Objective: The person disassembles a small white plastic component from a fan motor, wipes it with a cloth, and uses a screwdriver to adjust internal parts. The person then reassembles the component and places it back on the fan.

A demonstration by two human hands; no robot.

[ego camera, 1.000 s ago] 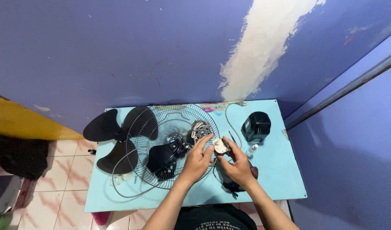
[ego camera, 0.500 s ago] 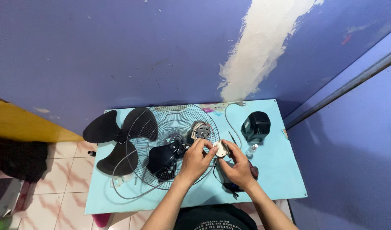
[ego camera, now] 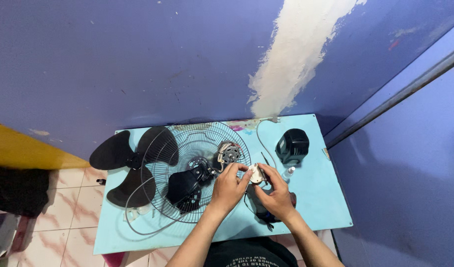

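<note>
Both hands meet over the middle of a light blue table (ego camera: 321, 198). My left hand (ego camera: 228, 188) and my right hand (ego camera: 275, 194) pinch a small whitish fan part (ego camera: 257, 174) between their fingertips. Thin wires run from it toward a round motor core (ego camera: 229, 152) that lies on a wire fan grille (ego camera: 194, 170). A black motor housing piece (ego camera: 183, 189) rests on the grille just left of my left hand. Under my right hand lies a dark part (ego camera: 256, 207), mostly hidden.
A black three-blade fan propeller (ego camera: 123, 165) lies at the table's left end. A black motor cover (ego camera: 292, 145) stands at the back right, with a small clear bottle (ego camera: 288, 172) beside it. A purple wall closes the back; tiled floor shows left.
Both hands keep their grip on the small whitish part. They have shifted only slightly, with the part turned a little between the fingers.
</note>
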